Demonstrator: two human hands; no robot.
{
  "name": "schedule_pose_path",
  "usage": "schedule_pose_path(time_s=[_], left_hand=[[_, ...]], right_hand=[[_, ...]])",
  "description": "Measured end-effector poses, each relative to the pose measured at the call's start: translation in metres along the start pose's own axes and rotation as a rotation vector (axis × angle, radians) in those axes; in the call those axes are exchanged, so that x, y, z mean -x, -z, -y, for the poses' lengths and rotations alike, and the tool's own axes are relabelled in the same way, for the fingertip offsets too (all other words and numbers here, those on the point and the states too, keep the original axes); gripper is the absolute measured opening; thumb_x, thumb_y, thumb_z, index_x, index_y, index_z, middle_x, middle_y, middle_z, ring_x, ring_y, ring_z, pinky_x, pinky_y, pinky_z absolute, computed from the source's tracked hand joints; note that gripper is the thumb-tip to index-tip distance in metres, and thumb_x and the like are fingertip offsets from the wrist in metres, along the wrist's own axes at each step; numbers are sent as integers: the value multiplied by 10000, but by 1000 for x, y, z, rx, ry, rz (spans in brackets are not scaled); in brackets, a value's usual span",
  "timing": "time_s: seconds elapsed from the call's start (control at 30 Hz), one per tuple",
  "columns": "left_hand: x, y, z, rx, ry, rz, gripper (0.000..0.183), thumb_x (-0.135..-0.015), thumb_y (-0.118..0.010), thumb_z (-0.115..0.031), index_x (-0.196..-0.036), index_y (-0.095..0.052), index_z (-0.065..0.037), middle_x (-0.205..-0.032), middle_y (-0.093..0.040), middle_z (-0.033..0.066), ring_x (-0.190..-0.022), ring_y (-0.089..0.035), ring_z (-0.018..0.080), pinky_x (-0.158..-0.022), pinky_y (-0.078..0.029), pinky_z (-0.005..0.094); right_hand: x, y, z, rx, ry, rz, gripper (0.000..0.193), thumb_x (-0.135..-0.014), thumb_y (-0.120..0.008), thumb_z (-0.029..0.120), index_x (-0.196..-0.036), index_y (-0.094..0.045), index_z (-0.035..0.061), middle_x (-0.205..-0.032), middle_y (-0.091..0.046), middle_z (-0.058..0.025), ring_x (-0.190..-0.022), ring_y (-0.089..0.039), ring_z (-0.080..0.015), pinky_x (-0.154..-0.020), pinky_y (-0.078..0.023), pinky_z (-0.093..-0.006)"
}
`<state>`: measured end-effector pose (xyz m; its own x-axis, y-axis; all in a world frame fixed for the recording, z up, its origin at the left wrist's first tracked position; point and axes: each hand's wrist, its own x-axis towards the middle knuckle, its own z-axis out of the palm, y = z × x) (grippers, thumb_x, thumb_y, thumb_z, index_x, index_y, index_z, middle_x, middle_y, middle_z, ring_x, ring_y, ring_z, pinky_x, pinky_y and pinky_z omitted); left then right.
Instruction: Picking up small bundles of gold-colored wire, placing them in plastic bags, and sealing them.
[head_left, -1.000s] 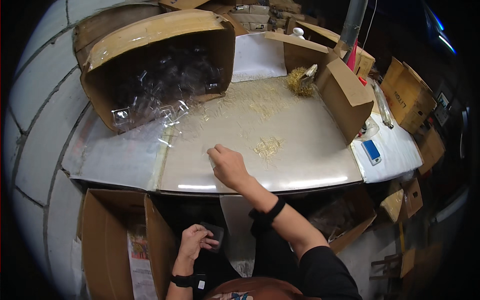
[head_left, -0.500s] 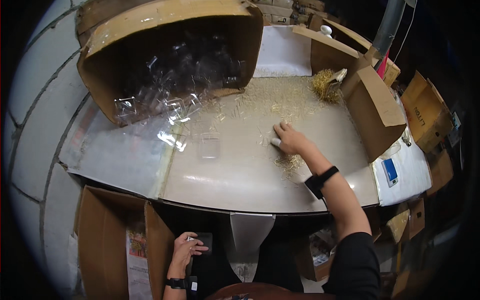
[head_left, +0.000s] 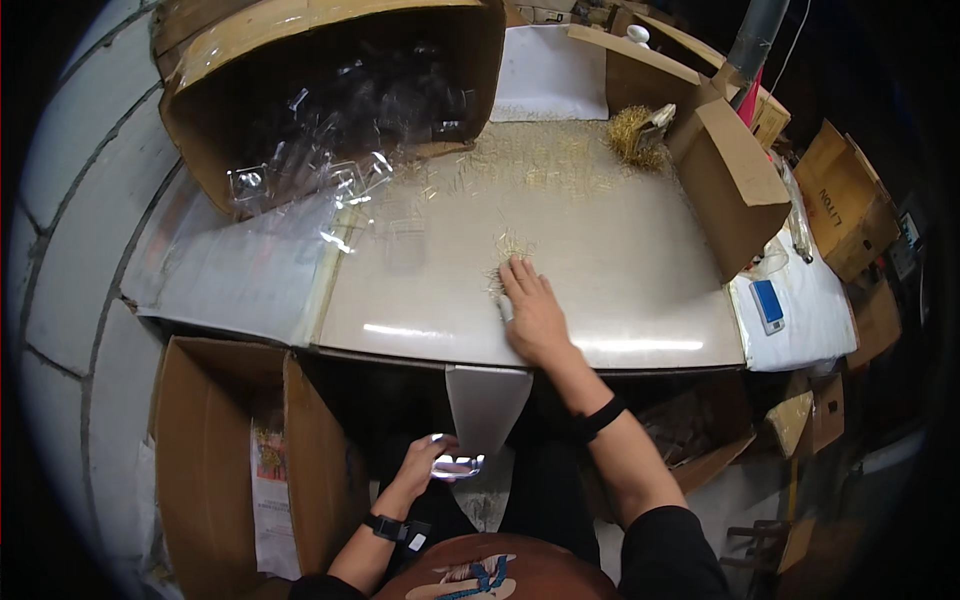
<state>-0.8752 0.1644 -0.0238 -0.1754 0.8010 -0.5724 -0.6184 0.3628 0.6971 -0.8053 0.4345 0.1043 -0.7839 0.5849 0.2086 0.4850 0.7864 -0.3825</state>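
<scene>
My right hand (head_left: 536,316) lies on the pale tabletop (head_left: 620,270), its fingers stretched out and a white wrap on the thumb. Small gold-coloured wire pieces (head_left: 510,246) are loosely gathered at its fingertips. Below the table's front edge, my left hand (head_left: 420,464) is closed on a shiny clear plastic case (head_left: 458,466). Glare hides the case's exact shape and contents. More gold wire pieces (head_left: 540,165) are scattered across the far part of the table, and a denser heap of them (head_left: 632,136) sits at the back right.
A large cardboard box (head_left: 330,40) lies on its side at the back left, clear plastic cases (head_left: 350,175) spilling out. Cardboard flaps (head_left: 735,160) wall the right side. A small blue-and-white device (head_left: 768,304) rests at far right. An open carton (head_left: 225,440) stands below left.
My right hand has moved left and nearer, and the gold wire by it has shifted left too. The left hand has moved right with the clear case. The head view has shifted slightly.
</scene>
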Motion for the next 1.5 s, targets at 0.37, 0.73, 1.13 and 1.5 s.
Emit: schedule_pose_path(time_s=[0.37, 0.73, 1.13, 1.5], left_hand=[[2, -45, -8, 163, -20, 82, 363, -973, -333, -244, -1186, -472, 16, -1065, -616, 163, -841, -677, 341, -540, -565, 311], [-3, -40, 19, 233, -111, 40, 387, -994, -346, -282, -1129, -524, 34, -959, -651, 138, -730, -677, 201, -505, -565, 271], [-2, -21, 37, 259, -135, 1, 364, -974, -430, -332, -1022, -556, 6, -935, -638, 105, -725, -649, 167, -509, -568, 324], [-7, 14, 25, 122, -8, -30, 236, -888, -570, -103, -1082, -576, 31, -972, -613, 124, -796, -662, 220, -544, -590, 297]], right_hand=[[99, 0, 88, -24, -48, -122, 510, -810, -546, 13, -1292, -404, -72, -1360, -395, -257, -1305, -339, -393, -1080, -294, -433], [193, 27, 71, -531, -117, -105, 399, -721, -468, -191, -1064, -591, -26, -1072, -616, -184, -1009, -607, -339, -866, -476, -337], [181, -16, 86, -406, 78, 279, 374, -697, -524, -93, -1052, -606, -7, -1087, -609, -195, -1002, -594, -355, -855, -498, -397], [-88, 83, -70, 80, -39, 74, 423, -823, -563, 123, -1236, -519, 42, -1249, -525, -206, -1114, -515, -391, -958, -418, -411]])
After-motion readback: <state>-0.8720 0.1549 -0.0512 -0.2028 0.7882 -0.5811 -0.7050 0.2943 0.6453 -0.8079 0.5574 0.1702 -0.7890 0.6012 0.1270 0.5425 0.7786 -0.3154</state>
